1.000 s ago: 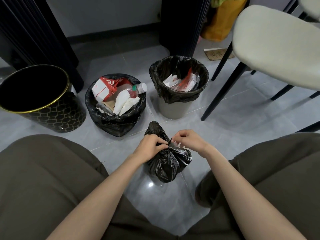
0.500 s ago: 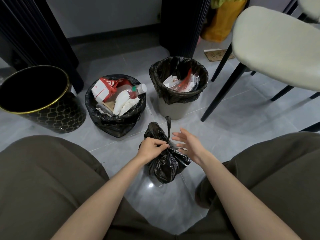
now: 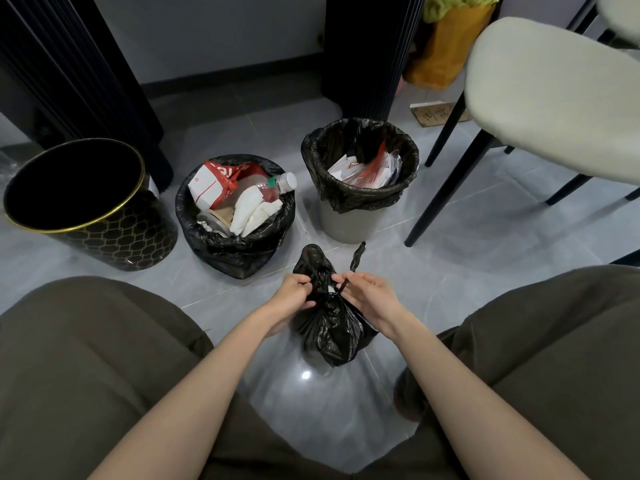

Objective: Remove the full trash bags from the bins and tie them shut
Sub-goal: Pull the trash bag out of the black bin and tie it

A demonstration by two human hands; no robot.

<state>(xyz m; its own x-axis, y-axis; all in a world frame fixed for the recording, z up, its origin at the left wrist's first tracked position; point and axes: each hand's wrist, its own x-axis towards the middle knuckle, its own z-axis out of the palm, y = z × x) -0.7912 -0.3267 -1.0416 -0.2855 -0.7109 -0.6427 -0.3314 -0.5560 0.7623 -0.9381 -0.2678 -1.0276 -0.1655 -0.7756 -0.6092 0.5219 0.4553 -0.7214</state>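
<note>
A small black trash bag (image 3: 332,327) sits on the grey floor between my knees, its neck bunched. My left hand (image 3: 292,294) grips one gathered flap of the neck, which bulges up behind it. My right hand (image 3: 369,294) pinches the other twisted strip, which sticks up and away from me. Behind it an open full black bag (image 3: 239,244) stands on the floor with a carton, bottle and papers in it. A grey bin (image 3: 349,223), lined with a black bag (image 3: 360,199), holds paper and wrappers.
An unlined black bin with a gold rim (image 3: 86,209) stands at the left. A cream chair (image 3: 547,98) with black legs is on the right, next to the grey bin. Dark ribbed panels and an orange bag (image 3: 446,46) line the back.
My right hand had let go and spread half a second ago; it is now closed on the twisted strip again. The left hand has kept its grip on the bag's neck.
</note>
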